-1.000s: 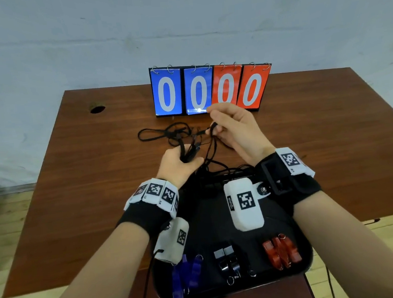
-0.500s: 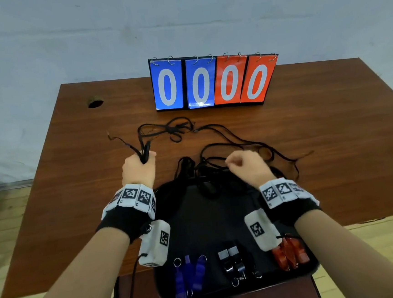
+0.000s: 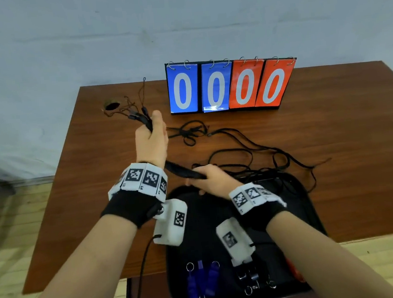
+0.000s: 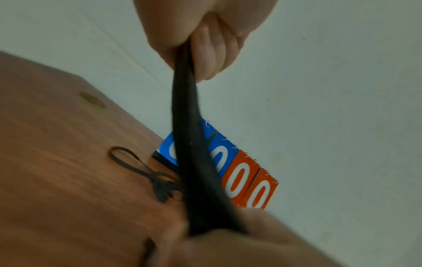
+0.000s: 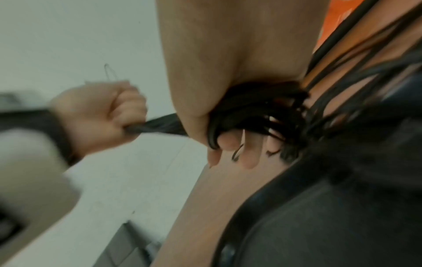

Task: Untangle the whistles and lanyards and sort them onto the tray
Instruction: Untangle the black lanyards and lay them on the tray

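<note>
A bundle of black lanyards runs taut between both hands. My left hand is raised above the table and grips the bundle in a fist, with thin cord ends sticking out past the thumb. My right hand holds the same cords at the tray's far edge, fingers curled round them. More loose lanyards trail over the table to the right. In the black tray, blue whistles lie near left, black whistles in the middle, a red whistle partly hidden by my right arm.
A flip scoreboard reading 0000 stands at the back of the brown table. A cable hole sits in the far left corner. A small knot of cords lies in front of the scoreboard. A black cable hangs from my left wrist camera.
My left hand rose and moved away, pulling the lanyard bundle taut. My right hand shifted left to the tray's far edge and now grips the bundle's lower end.
</note>
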A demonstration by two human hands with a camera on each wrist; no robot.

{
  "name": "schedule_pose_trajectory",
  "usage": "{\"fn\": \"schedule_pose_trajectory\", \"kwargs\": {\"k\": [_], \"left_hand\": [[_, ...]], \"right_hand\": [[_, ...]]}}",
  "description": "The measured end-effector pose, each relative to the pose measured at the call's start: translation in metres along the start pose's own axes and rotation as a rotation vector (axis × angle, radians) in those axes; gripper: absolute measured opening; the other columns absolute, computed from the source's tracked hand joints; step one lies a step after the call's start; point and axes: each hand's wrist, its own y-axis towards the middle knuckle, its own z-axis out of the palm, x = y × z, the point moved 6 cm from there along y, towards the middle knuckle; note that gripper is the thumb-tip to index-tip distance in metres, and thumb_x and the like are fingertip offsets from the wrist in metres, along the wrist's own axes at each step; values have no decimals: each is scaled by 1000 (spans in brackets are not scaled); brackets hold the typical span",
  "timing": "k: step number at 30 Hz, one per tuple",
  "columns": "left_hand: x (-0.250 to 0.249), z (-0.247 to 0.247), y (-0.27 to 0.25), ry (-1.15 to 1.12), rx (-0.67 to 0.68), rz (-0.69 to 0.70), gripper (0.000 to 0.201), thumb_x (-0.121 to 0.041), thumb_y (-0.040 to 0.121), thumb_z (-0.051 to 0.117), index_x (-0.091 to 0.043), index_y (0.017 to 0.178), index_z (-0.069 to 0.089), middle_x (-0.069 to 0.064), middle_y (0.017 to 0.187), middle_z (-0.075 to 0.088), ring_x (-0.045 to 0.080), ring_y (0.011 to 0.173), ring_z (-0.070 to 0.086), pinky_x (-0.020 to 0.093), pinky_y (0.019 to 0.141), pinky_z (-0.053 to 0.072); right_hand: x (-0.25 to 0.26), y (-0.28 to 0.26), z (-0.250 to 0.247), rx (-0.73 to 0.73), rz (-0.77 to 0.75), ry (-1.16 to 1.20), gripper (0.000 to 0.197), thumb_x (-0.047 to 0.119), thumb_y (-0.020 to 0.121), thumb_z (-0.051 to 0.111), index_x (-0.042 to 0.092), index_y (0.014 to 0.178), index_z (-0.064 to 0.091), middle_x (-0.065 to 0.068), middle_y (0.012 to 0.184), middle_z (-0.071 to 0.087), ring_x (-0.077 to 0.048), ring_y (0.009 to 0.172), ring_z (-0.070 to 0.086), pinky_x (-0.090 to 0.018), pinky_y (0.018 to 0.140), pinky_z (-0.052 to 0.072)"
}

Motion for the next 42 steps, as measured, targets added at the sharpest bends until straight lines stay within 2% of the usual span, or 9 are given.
{"fn": "schedule_pose_trajectory", "kwargs": {"k": [6, 10, 13, 18, 21, 24, 29, 36, 42], "left_hand": [[6, -29, -1, 307, -120, 11, 48, -34, 97, 36, -17, 52, 42, 0, 52, 41, 17, 50, 39, 33, 68, 37], [-5, 4, -12, 547, 155, 116, 27, -34, 93, 48, -18, 83, 67, 7, 86, 67, 24, 85, 60, 30, 82, 41], [-4, 48, -31, 594, 437, 153, 27, -38, 92, 48, -21, 103, 66, -6, 75, 64, 17, 76, 58, 25, 67, 43], [6, 54, -30, 551, 484, 77, 34, -58, 80, 53, -26, 74, 59, -8, 66, 57, 12, 64, 53, 27, 66, 40], [7, 52, -29, 629, 457, 128, 62, -71, 65, 51, -19, 95, 66, -3, 94, 64, 15, 87, 60, 34, 81, 47], [7, 56, -31, 563, 525, 126, 49, -48, 78, 64, -20, 119, 59, -6, 120, 60, 12, 111, 55, 33, 99, 43], [9, 60, -29, 598, 557, 108, 19, -25, 89, 57, -9, 94, 66, -1, 70, 61, 3, 63, 56, 11, 60, 41], [1, 14, -7, 409, 63, -13, 37, -26, 91, 51, -10, 58, 47, 2, 55, 41, 20, 55, 39, 28, 62, 31], [10, 2, -9, 332, -5, -133, 46, -22, 85, 54, -17, 48, 26, -9, 32, 24, 19, 46, 22, 29, 54, 21]], "right_hand": [[-12, -20, -78, -128, 65, -57, 31, 26, 90, 55, 17, 61, 53, 1, 45, 51, -10, 43, 51, -20, 61, 44], [13, -34, -95, -73, 37, -27, 28, 28, 89, 59, 15, 64, 55, 8, 31, 43, -3, 29, 38, -11, 41, 36], [35, -33, -89, -40, -15, 49, 18, 12, 89, 54, 13, 71, 57, 11, 35, 46, -1, 33, 43, -17, 53, 44], [42, -34, -89, 13, -14, 144, 31, -2, 85, 52, 22, 67, 55, 11, 56, 54, -6, 52, 51, -17, 60, 46], [39, -34, -85, 56, 15, 51, 27, 0, 85, 56, 15, 62, 51, 7, 56, 51, -7, 48, 48, -18, 56, 44], [39, -33, -80, 86, 11, -18, 25, 4, 84, 58, 19, 65, 51, 6, 64, 53, -8, 54, 52, -14, 55, 45], [34, -37, -82, 106, -1, 74, 17, 2, 84, 60, 16, 75, 57, 12, 39, 54, 2, 43, 53, -10, 55, 46], [0, -45, -101, -10, 8, 249, 11, 9, 92, 53, 13, 86, 62, 9, 42, 44, -4, 38, 42, -25, 64, 49], [7, -58, -109, -63, -102, 414, 18, 11, 94, 49, 16, 87, 65, 9, 45, 42, -5, 39, 40, -17, 41, 43]]}}
